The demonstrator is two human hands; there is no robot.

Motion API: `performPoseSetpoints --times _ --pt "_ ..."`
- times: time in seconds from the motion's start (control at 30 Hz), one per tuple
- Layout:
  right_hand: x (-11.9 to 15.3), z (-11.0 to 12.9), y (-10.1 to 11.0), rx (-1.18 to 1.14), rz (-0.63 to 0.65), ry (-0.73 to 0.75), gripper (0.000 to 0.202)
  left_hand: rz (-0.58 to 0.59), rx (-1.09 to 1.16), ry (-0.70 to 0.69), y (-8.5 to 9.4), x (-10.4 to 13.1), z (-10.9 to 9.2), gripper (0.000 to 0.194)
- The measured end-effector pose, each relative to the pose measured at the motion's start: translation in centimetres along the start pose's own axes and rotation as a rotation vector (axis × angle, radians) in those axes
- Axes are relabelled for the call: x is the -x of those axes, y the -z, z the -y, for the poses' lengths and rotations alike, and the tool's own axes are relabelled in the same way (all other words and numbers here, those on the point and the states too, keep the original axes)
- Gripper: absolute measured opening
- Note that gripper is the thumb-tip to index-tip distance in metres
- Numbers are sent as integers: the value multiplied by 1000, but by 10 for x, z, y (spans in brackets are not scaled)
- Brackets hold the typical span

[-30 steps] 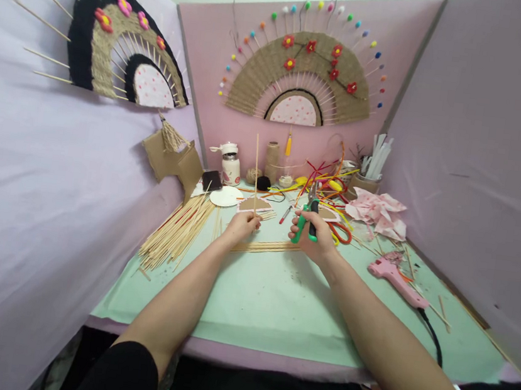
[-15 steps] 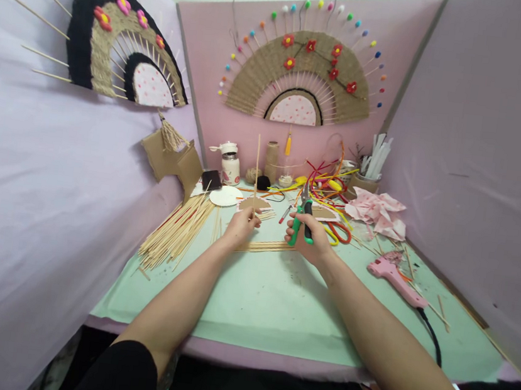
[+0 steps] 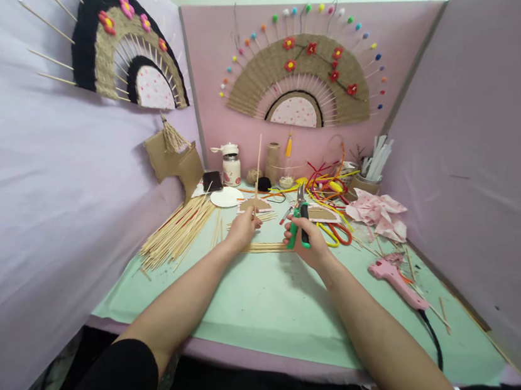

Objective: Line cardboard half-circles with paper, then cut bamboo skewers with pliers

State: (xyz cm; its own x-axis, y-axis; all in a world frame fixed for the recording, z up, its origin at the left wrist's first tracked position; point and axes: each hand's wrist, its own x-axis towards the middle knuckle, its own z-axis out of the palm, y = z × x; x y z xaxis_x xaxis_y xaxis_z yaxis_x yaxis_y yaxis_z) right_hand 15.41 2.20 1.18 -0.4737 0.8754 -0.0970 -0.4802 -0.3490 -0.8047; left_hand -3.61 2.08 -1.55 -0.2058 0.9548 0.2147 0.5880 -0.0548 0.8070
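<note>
A thin wooden stick (image 3: pixel 258 163) stands upright in my left hand (image 3: pixel 243 228), pinched between closed fingers. My right hand (image 3: pixel 306 242) is wrapped round green-and-black pruning shears (image 3: pixel 300 215), whose blades point up and away from me. The two hands are apart, and the shears do not touch the stick. Several more sticks (image 3: pixel 266 247) lie flat on the table just below and between the hands. Beyond my left hand is a half-round cardboard piece (image 3: pixel 255 206) with a pink edge; a second cardboard half-round (image 3: pixel 324 214) lies behind my right hand.
A big bundle of sticks (image 3: pixel 177 232) lies left. On the right are a pink glue gun (image 3: pixel 399 285), crumpled pink cloth (image 3: pixel 377 212) and orange-handled scissors (image 3: pixel 341 235). A white bottle (image 3: pixel 232 166) and twine spool (image 3: pixel 271 163) stand at the back, below a decorated fan (image 3: pixel 255 83).
The shears have turned slightly in my right hand, their blades now tipping a little further left. My left hand still holds the stick upright, almost unmoved. The view has shifted slightly.
</note>
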Motion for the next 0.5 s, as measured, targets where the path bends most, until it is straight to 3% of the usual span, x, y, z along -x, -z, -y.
performPoseSetpoints --times 0.1,0.3,0.5 --pt "1 -1 -1 11 0 -7 29 -44 -70 -46 -1 0 2 28" --pt "-1 -4 -1 37 -1 -9 32 -17 -132 -64 -5 0 7 13" --pt "-1 -5 -2 76 10 -1 34 -8 -138 -55 -3 0 7 14"
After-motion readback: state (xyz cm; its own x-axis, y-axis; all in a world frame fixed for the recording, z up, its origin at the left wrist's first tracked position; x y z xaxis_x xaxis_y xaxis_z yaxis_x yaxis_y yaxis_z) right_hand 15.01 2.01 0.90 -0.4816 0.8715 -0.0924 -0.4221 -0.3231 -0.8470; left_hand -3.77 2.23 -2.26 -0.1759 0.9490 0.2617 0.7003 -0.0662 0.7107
